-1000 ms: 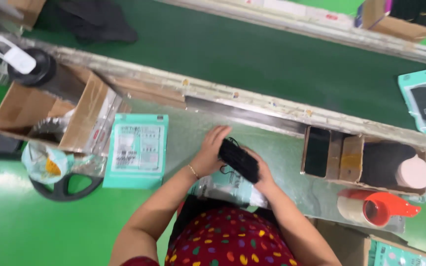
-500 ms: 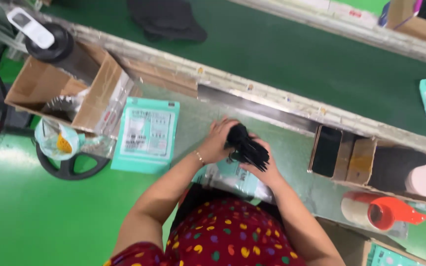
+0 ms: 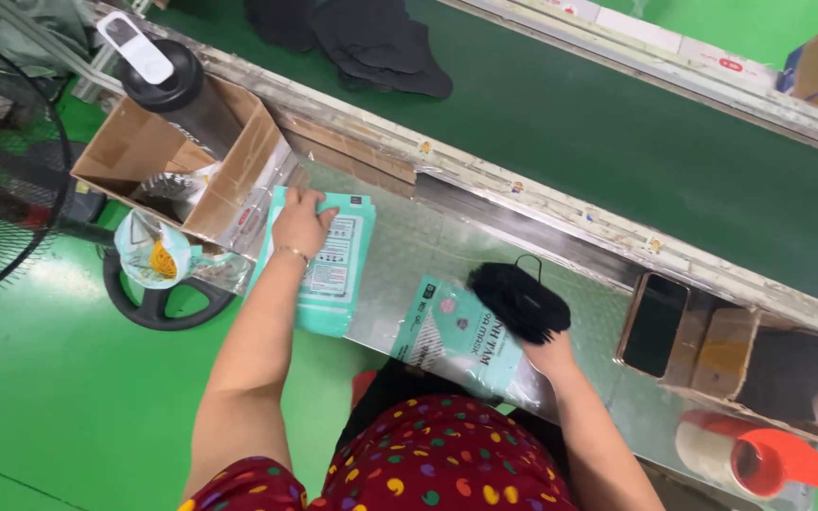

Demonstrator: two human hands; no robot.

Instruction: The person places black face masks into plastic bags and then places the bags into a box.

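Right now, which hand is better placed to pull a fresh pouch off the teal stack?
Left. The left hand already rests on the teal pouch stack; the right hand is full of black masks.

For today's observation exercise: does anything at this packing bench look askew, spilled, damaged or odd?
Nothing looks spilled or damaged. The teal pouch stack under the left hand overhangs the bench edge. The right hand holds black masks over a loose pouch.
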